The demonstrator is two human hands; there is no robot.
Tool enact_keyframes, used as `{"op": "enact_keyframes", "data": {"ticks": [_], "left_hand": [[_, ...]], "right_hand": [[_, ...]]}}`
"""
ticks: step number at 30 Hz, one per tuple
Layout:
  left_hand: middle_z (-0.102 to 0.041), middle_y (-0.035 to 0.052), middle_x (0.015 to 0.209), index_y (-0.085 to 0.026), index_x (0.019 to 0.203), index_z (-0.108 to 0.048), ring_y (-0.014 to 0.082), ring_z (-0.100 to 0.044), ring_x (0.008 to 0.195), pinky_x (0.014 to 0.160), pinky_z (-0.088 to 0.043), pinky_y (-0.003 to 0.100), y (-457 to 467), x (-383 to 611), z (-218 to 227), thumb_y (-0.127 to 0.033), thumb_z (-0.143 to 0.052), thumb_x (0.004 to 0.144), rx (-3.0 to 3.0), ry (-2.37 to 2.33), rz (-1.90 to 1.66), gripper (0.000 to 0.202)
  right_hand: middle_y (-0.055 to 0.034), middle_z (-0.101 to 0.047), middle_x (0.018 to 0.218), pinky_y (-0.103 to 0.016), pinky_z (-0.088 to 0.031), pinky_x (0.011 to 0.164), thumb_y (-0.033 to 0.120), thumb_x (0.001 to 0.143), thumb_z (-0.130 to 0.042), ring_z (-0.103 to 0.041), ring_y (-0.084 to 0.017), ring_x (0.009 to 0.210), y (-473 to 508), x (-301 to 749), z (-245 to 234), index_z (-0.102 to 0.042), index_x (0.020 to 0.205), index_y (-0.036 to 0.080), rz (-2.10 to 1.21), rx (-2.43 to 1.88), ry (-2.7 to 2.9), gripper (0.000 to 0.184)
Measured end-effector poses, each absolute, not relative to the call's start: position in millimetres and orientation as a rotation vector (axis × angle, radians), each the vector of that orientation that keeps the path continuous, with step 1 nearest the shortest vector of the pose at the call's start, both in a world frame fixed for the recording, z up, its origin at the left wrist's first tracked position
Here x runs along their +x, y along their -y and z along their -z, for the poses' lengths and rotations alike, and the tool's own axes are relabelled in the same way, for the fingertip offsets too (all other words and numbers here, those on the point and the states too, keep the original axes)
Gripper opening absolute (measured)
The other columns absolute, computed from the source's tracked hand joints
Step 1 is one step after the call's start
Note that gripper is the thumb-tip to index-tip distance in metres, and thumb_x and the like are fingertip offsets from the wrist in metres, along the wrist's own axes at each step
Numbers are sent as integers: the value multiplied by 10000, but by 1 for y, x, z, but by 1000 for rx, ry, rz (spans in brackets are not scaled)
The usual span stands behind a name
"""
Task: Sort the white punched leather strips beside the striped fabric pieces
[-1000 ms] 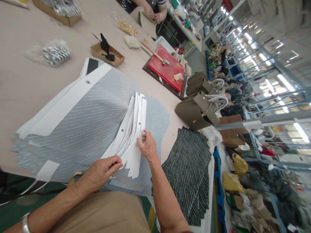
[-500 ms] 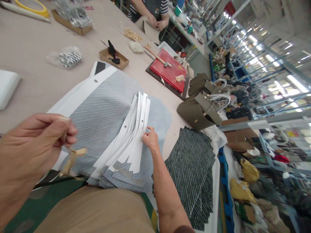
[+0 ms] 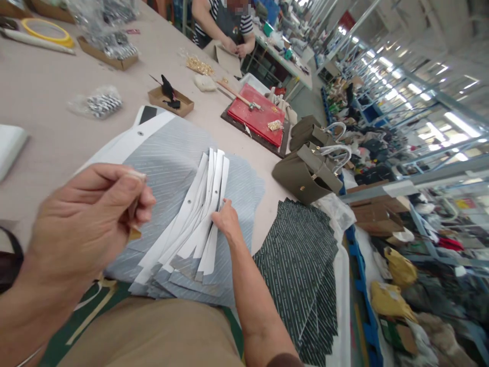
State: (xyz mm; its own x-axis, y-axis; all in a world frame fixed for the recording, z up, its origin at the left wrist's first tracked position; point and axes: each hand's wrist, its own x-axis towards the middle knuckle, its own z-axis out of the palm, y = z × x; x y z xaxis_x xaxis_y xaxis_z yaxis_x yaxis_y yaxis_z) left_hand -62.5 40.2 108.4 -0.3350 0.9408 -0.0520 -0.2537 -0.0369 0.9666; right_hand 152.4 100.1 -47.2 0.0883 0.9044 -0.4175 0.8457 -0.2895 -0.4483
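Observation:
My left hand is raised close to the camera, fingers pinched on a thin tan strip of backing paper that hangs below them. My right hand rests on a fanned stack of grey striped fabric pieces edged with white strips, its fingers curled over the right edge of the fan. The stack lies on the beige table in front of me.
A pile of dark green striped pieces lies at the table's right edge. Olive handbags, a red mat with a hammer, a small cardboard tray, bagged hardware and yellow tape stand farther off. Another person works at the far end.
My left hand left the stack and rose toward the camera, peeling off a tan strip. My right hand stayed on the fanned pieces.

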Motion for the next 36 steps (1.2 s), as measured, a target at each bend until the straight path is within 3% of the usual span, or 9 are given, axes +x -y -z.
{"op": "enact_keyframes", "data": {"ticks": [4,9,13,16,20,23,26,32,36], "left_hand": [[-638,-42,641,-187,807,-600,56,-532,457,356,-379,115,-34,-50,-79,-442,-803,734,723,-1213,-1272,335],[-635,-45,657,-199,823,-600,62,-510,480,375,-339,126,-21,-39,-45,-490,-739,774,737,-1235,-1021,326],[-638,-17,642,-192,855,-637,99,-519,496,453,-402,187,-18,-23,-19,-543,-647,807,950,-1232,-827,355],[-713,52,842,-199,774,-625,202,-676,773,616,-513,269,-16,-7,4,-545,-585,817,1075,-1144,-656,350],[-748,77,955,-226,669,-592,307,-577,1218,951,-474,390,-7,10,40,-484,-557,809,1319,-1122,-558,296],[-735,92,1103,-227,691,-599,307,-579,1224,964,-471,388,0,14,60,-470,-549,810,1349,-1124,-540,275],[-725,101,1139,-227,676,-595,300,-590,1207,959,-475,375,3,15,66,-465,-561,805,1355,-1112,-541,272],[-709,103,1118,-219,701,-602,278,-573,1207,956,-465,354,3,14,64,-460,-536,820,1362,-1133,-562,277],[-701,44,873,-209,727,-601,227,-647,936,830,-494,315,2,11,59,-472,-509,840,1359,-1137,-557,301]], "right_hand": [[-136,-695,1080,-386,-537,901,123,662,-577,-682,-285,1014,-102,166,55,-409,1410,105,-1095,-2218,1582,767],[-37,-698,928,-292,-586,639,149,704,-523,-694,-193,794,-96,180,69,-580,1246,167,-1478,-2067,1039,545],[-25,-683,874,-268,-570,604,184,712,-553,-678,-175,732,-93,177,77,-618,1183,176,-1380,-2101,1096,476],[-29,-680,868,-276,-565,601,198,698,-606,-666,-172,677,-96,175,77,-564,1268,179,-1268,-2157,1249,572],[-72,-676,1003,-284,-562,561,296,739,-642,-667,-171,662,-101,177,70,-490,1345,170,-1397,-2127,1309,637],[-104,-673,1034,-299,-564,572,481,772,-657,-670,-181,666,-103,177,66,-494,1323,151,-1362,-2133,1390,662],[-83,-690,891,-310,-563,639,553,819,-611,-669,-187,659,-105,175,67,-531,1254,140,-1195,-2174,1506,605],[2,-648,740,-277,-531,588,439,901,-499,-609,-151,549,-106,176,74,-555,1178,192,-1234,-2120,1448,376],[8,-611,709,-258,-501,689,256,877,-409,-578,-157,672,-96,192,71,-595,830,206,-961,-2123,1516,198]]}}
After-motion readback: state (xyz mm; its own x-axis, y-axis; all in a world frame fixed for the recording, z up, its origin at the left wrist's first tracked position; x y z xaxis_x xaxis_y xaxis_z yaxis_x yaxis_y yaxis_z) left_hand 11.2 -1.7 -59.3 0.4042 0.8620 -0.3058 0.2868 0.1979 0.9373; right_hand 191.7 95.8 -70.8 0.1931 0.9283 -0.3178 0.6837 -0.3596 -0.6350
